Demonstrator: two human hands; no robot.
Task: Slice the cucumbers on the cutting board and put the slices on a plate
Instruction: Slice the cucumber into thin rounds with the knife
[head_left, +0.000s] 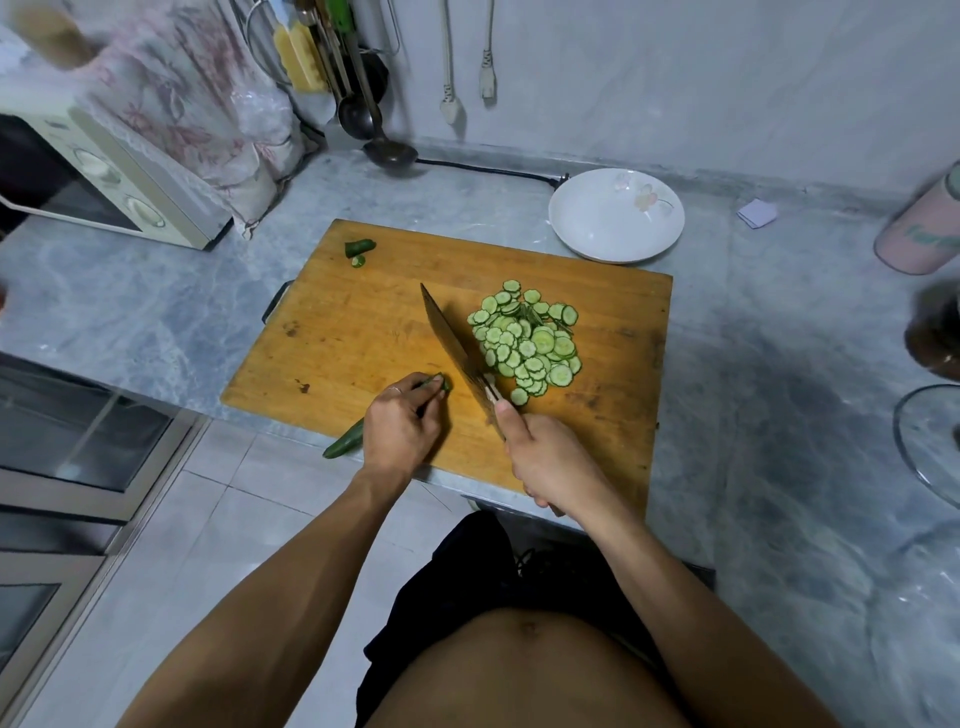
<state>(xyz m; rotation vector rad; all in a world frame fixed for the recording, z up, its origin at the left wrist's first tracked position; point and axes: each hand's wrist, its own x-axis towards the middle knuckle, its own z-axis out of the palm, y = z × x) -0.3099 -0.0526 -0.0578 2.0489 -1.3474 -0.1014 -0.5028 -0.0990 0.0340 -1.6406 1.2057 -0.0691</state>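
A wooden cutting board (363, 332) lies on the grey counter. My left hand (400, 426) holds a cucumber (344, 445) down on the board's near edge; its dark end sticks out past my wrist over the edge. My right hand (545, 460) grips the handle of a cleaver (451, 343), whose blade stands on the board just right of the cucumber's cut end. A pile of cucumber slices (527, 343) lies right of the blade. A cut-off cucumber end (359, 248) sits at the board's far left corner. A white plate (616, 214), with nothing in it, stands behind the board.
A microwave (98, 176) with a floral cloth over it stands at the left. Ladles and utensils (363, 104) hang at the back wall. A pink canister (922, 228), a dark jar and a glass lid (930, 441) stand at the right edge.
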